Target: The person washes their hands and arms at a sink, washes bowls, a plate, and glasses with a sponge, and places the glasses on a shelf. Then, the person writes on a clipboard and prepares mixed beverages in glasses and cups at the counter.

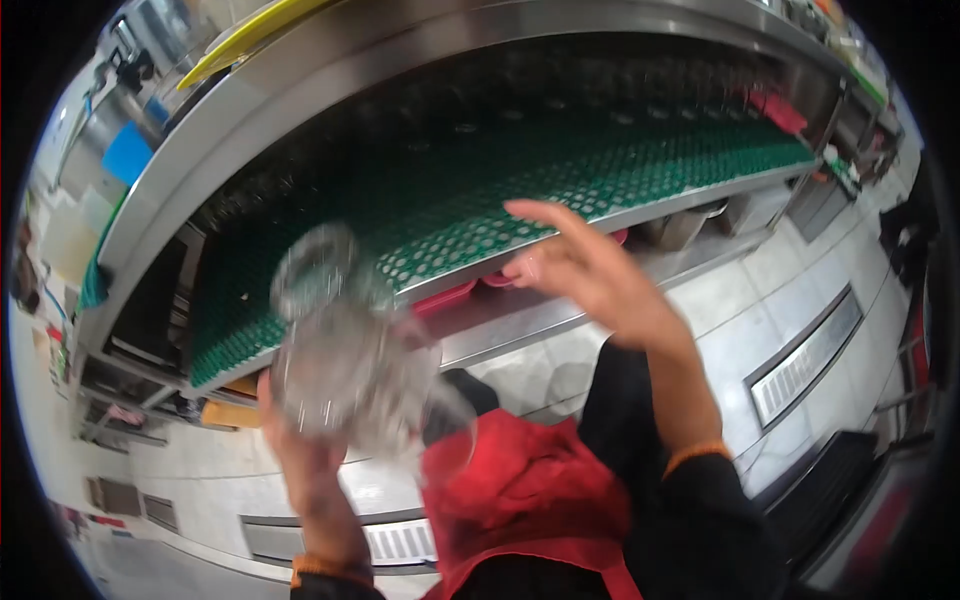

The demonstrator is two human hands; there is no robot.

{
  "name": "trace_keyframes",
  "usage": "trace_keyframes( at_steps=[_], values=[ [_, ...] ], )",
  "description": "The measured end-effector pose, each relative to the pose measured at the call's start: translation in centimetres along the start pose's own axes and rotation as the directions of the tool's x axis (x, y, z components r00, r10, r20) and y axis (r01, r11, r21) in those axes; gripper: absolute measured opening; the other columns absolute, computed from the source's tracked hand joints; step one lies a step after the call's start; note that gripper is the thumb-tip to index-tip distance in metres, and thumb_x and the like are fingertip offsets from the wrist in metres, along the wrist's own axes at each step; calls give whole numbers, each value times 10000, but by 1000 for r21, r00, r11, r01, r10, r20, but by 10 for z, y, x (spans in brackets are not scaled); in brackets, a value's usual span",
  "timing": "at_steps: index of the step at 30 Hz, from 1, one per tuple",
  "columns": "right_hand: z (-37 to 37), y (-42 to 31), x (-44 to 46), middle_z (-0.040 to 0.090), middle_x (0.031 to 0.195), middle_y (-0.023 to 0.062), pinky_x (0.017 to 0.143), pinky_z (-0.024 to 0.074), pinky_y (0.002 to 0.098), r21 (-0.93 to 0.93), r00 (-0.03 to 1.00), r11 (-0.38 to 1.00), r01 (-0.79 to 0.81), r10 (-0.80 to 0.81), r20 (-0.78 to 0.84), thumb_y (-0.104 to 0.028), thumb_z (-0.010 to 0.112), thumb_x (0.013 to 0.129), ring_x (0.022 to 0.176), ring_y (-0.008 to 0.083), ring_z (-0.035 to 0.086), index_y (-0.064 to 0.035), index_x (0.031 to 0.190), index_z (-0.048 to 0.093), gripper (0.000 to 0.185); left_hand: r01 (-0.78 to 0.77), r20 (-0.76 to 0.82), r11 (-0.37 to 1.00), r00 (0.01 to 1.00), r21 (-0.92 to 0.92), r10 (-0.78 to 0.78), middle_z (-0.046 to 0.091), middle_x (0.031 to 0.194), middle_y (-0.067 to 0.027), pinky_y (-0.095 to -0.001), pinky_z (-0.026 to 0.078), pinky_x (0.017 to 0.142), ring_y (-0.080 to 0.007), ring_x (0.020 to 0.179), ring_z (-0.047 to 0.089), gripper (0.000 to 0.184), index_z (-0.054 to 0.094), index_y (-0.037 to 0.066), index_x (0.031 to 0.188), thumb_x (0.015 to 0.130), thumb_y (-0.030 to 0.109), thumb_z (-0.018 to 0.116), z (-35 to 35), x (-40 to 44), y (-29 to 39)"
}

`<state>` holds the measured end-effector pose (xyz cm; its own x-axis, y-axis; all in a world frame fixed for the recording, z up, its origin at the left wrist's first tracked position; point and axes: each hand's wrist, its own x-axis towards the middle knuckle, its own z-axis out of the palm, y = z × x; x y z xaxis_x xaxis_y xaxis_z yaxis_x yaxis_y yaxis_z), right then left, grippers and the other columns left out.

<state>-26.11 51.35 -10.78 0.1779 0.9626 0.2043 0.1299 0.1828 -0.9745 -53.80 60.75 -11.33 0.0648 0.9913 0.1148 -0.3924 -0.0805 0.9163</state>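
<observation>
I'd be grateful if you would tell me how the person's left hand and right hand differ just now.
The left hand holds clear glassware, while the right hand appears empty. The left hand is partly hidden by that glassware; the right hand shows plainly, its fingers extended and parted against the green mat. Both are bare, below sleeves with orange edges.
</observation>
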Motion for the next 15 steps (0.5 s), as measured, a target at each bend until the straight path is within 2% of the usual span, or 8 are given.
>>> trace_keyframes(
  at_steps=[1, 2, 3, 4, 6, 10, 12, 15],
  values=[
    [4, 10, -24, 595, 1047, 192, 871, 467, 357, -167, 973, 971, 170, -192, -124, -180, 636, 840, 977, 243, 603, 9, 1358, 351, 621, -468, 231, 768, 884, 437, 407, 617, 1035, -158, -329, 546, 618, -237, 786, 644, 348, 515, -14, 1171, 881, 171, 461, 21, 10, -18],
    [6, 2, -40, 447, 1281, 222, 975, 401, 385, -428, 948, 866, 259, -312, -57, -85, 602, 834, 1144, 304, 512, 21, 1392, 292, 647, -542, 284, 697, 840, 469, 462, 634, 959, -145, -314, 518, 600, -228, 744, 633, 281, 554, -20, 1062, 834, 131, 489, 46, 14, -35],
    [7, 3, -44, 421, 1297, 243, 981, 391, 399, -504, 944, 821, 269, -329, -34, -94, 602, 836, 1165, 330, 490, 35, 1398, 255, 673, -611, 335, 619, 790, 493, 513, 651, 883, -132, -298, 490, 582, -219, 701, 621, 216, 592, -26, 953, 788, 91, 517, 71, 17, -52],
    [8, 6, -43, 394, 1313, 263, 987, 380, 413, -570, 938, 774, 277, -346, -14, -103, 601, 838, 1186, 357, 468, 50, 1405, 217, 701, -364, 144, 910, 929, 198, 340, 662, 805, -136, -305, 463, 615, -231, 687, 603, 126, 620, -43, 805, 717, 32, 571, 109, 12, -64],
    [-4, 41, -5, 346, 1286, 344, 1007, 341, 456, -651, 800, 674, 350, -577, -167, -120, 608, 822, 1166, 474, 409, 118, 1383, 126, 777, -534, 52, 831, 845, 156, 533, 635, 723, -152, -305, 455, 588, -224, 571, 552, 128, 602, -34, 774, 695, 54, 551, 173, 21, -91],
    [-79, 81, 80, 415, 1212, 355, 950, 389, 481, -702, 790, 652, 286, -575, -213, -175, 681, 780, 1120, 487, 448, 116, 1368, 189, 820, -340, -174, 654, 789, 676, 590, 646, 756, -191, -452, 501, 729, -366, 692, 640, 194, 642, 51, 830, 681, 132, 548, 260, 61, -145],
    [-104, 68, 95, 431, 1217, 354, 939, 408, 465, -869, 894, 494, -2, -389, -223, -205, 687, 770, 1124, 478, 462, 93, 1366, 247, 798, -203, -255, 651, 804, 731, 537, 662, 814, -193, -513, 474, 819, -423, 817, 622, 216, 662, 81, 869, 698, 153, 551, 291, 70, -154],
    [-132, 102, 133, 418, 1241, 361, 944, 408, 461, -789, 914, 614, -6, -317, -254, -242, 673, 776, 1142, 469, 462, 61, 1368, 295, 766, -57, -352, 680, 823, 731, 447, 669, 832, -163, -547, 416, 918, -384, 890, 620, 198, 647, 87, 876, 733, 192, 558, 313, 93, -181]
  ],
)
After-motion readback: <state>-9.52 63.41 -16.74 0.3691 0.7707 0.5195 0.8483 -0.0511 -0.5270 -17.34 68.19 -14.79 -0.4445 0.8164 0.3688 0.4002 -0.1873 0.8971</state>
